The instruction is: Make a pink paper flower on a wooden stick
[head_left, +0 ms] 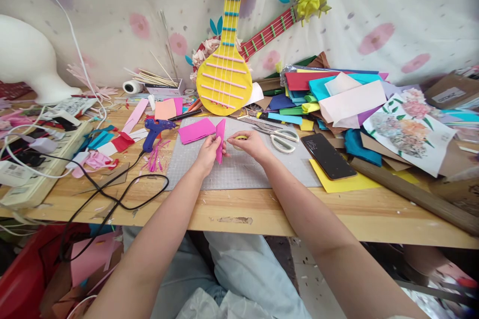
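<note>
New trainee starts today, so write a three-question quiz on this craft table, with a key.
1. True or false: the left hand holds a pink foam piece upright over the grey cutting mat.
2. What lies on the mat just beyond the right hand? A) scissors B) a stapler C) a paintbrush
3. Fill in: the blue glue gun lies to the ____ of the hands.

Key: 1 true. 2 A. 3 left.
</note>
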The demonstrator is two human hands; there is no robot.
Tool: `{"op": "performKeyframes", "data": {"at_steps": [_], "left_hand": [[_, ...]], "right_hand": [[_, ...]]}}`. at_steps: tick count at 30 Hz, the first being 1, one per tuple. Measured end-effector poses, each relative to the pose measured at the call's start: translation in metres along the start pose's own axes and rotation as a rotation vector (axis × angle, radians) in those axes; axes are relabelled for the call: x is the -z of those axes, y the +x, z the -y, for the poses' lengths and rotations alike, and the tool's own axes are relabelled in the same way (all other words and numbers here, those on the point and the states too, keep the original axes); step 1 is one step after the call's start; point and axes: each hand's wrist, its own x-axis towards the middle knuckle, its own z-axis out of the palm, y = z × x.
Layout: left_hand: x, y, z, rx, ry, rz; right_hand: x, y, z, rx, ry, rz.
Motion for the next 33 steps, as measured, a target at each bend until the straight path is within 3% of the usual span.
{"op": "performKeyframes", "data": {"at_steps": [10,22,28,33], "left_hand": [[-0.001,0.001,0.002,-0.027,-0.040,-0.050],[0.000,-0.002,-0.004,0.138,-0.180,0.191],[0.003,-0.005,-0.008,0.233,-0.238,0.325],[0.004,-0.003,-0.007,0.264,-0.189,0.312]], "right_hand": [[-0.010,0.003,-0.006,-0.102,0.038,-0.125],[-0.010,-0.001,-0.003,-0.182,0.247,-0.040],[-0.006,-0.003,-0.004,-0.182,0.333,0.100],[-0.008,-0.005,-0.001,-0.160,0.338,0.117]]}}
